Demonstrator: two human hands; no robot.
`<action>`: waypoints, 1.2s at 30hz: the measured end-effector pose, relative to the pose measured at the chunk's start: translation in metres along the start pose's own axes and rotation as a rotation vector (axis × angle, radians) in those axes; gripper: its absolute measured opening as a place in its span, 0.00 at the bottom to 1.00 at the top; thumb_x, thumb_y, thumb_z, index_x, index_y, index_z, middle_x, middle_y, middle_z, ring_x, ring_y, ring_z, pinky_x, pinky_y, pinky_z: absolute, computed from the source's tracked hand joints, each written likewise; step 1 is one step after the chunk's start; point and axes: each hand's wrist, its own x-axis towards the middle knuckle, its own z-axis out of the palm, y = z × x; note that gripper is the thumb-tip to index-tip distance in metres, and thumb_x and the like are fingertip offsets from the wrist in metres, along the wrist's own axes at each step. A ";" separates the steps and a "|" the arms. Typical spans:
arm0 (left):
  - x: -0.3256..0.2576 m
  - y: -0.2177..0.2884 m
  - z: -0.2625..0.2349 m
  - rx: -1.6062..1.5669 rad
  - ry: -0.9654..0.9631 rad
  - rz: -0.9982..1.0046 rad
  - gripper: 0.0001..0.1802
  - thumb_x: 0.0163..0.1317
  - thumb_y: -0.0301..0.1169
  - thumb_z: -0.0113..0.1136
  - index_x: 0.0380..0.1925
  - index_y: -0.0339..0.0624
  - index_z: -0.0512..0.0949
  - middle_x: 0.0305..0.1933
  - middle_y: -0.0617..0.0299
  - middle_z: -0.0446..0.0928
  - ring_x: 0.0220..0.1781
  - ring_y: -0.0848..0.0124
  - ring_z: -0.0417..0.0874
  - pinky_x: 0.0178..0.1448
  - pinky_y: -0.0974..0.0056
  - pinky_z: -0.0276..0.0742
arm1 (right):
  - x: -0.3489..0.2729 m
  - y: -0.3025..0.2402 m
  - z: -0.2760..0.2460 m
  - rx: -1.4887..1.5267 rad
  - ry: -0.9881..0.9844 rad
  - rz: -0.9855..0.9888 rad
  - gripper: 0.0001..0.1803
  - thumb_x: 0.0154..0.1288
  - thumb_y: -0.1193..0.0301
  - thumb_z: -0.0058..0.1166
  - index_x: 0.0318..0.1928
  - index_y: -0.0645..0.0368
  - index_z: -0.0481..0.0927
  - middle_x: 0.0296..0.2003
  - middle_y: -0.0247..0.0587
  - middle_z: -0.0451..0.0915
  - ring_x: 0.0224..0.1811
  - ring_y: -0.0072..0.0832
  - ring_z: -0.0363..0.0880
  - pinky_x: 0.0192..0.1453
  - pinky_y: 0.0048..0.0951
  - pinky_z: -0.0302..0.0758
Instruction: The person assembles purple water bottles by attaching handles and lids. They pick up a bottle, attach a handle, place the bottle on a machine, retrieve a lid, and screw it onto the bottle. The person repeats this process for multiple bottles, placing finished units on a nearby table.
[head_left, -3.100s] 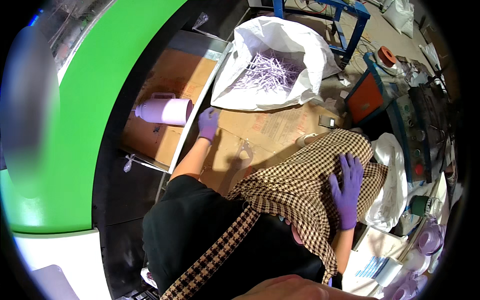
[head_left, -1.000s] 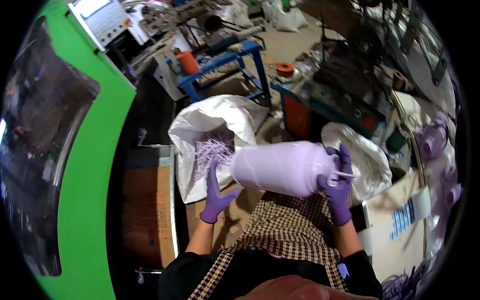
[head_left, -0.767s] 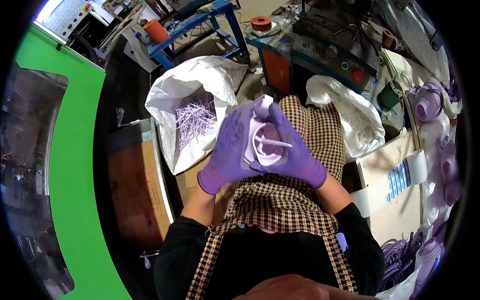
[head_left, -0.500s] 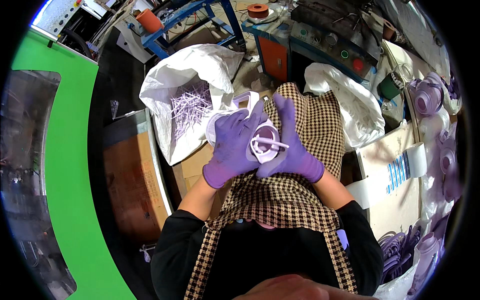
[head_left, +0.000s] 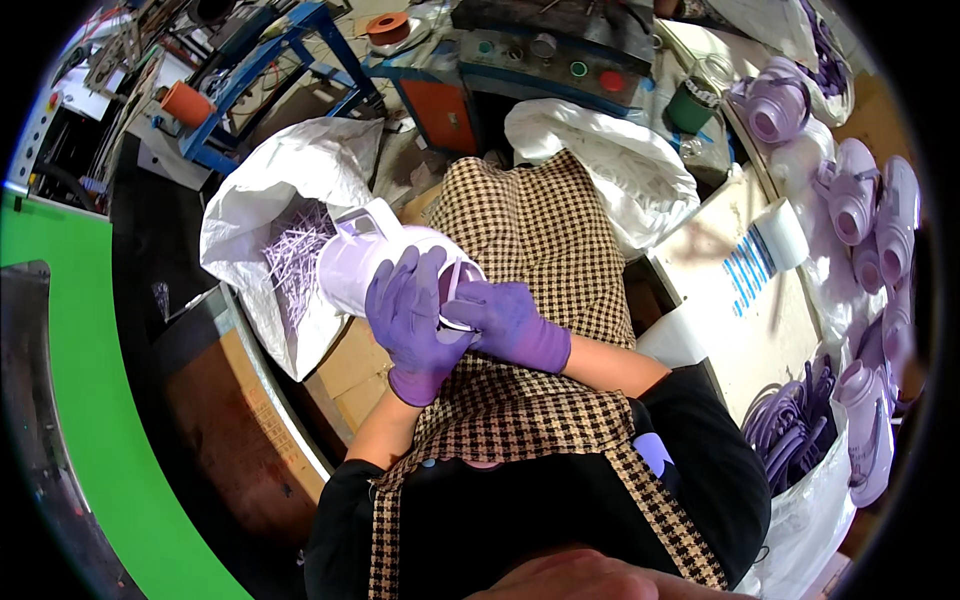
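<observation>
A pale lilac plastic jug (head_left: pixel 345 278) with a squared handle (head_left: pixel 378 222) lies tilted over my lap, its open end toward me. My gloved left hand (head_left: pixel 412 325) wraps round its side near the rim. At the opening, my gloved right hand (head_left: pixel 512 322) has its fingers bent into the mouth and closed at the rim. Whatever its fingertips grip is hidden behind the hand. Part of a lilac strip shows across the opening just above those fingers.
Thin lilac sticks (head_left: pixel 298 250) fill a white sack (head_left: pixel 240 215) beyond the jug. Another white sack (head_left: pixel 560 125) stands ahead. On my right are a pale board (head_left: pixel 765 320), several lilac jugs (head_left: pixel 855 190) and coiled lilac strips (head_left: pixel 785 425). A green machine panel (head_left: pixel 85 400) is at left.
The jug has turned from mouth-up to lying tilted, its body now pointing left. My right hand has moved from its outer side to the mouth. The whole view has swung rightward.
</observation>
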 end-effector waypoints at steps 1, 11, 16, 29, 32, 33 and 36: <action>-0.003 0.000 0.001 0.011 0.000 0.017 0.31 0.55 0.41 0.66 0.58 0.36 0.78 0.58 0.56 0.82 0.62 0.52 0.81 0.72 0.44 0.66 | -0.002 0.001 0.003 0.001 0.013 -0.022 0.23 0.49 0.65 0.70 0.48 0.43 0.79 0.37 0.33 0.81 0.35 0.35 0.85 0.34 0.33 0.82; 0.020 -0.155 -0.050 0.157 0.324 -0.281 0.54 0.46 0.50 0.81 0.70 0.37 0.65 0.51 0.55 0.83 0.55 0.56 0.83 0.71 0.55 0.71 | 0.010 0.113 -0.101 -0.164 0.357 -0.102 0.22 0.62 0.59 0.68 0.56 0.48 0.83 0.57 0.41 0.82 0.45 0.32 0.86 0.47 0.31 0.84; 0.035 -0.159 -0.052 0.278 0.339 -0.145 0.56 0.43 0.41 0.85 0.70 0.35 0.63 0.61 0.56 0.78 0.65 0.61 0.77 0.75 0.55 0.67 | -0.115 0.396 -0.170 -0.856 -0.125 0.270 0.12 0.58 0.63 0.63 0.35 0.57 0.80 0.36 0.51 0.81 0.36 0.51 0.80 0.44 0.48 0.78; 0.000 -0.057 -0.036 -0.073 -0.059 -0.131 0.15 0.43 0.33 0.81 0.32 0.47 0.86 0.62 0.47 0.76 0.69 0.46 0.72 0.74 0.42 0.63 | -0.052 0.362 -0.141 -0.114 -0.009 0.874 0.12 0.53 0.67 0.71 0.28 0.63 0.82 0.19 0.41 0.79 0.16 0.36 0.73 0.25 0.37 0.71; -0.002 -0.053 -0.030 -0.060 -0.129 -0.127 0.14 0.44 0.33 0.80 0.29 0.46 0.84 0.64 0.47 0.74 0.70 0.45 0.70 0.75 0.41 0.60 | -0.040 0.298 -0.155 -0.476 0.102 0.494 0.15 0.59 0.66 0.68 0.30 0.66 0.82 0.30 0.48 0.80 0.33 0.42 0.78 0.41 0.39 0.73; -0.004 -0.053 -0.030 -0.057 -0.114 -0.132 0.13 0.44 0.33 0.80 0.28 0.45 0.83 0.64 0.47 0.74 0.71 0.45 0.70 0.75 0.41 0.60 | -0.018 0.236 -0.153 -0.459 0.217 0.414 0.15 0.61 0.65 0.67 0.31 0.67 0.82 0.35 0.50 0.79 0.40 0.45 0.79 0.48 0.39 0.74; -0.007 -0.058 -0.029 -0.086 -0.102 -0.129 0.13 0.45 0.32 0.79 0.26 0.44 0.81 0.65 0.48 0.74 0.71 0.44 0.69 0.75 0.40 0.60 | -0.009 0.134 -0.133 -0.042 0.426 0.299 0.09 0.62 0.71 0.66 0.33 0.65 0.82 0.42 0.43 0.78 0.43 0.32 0.77 0.46 0.28 0.73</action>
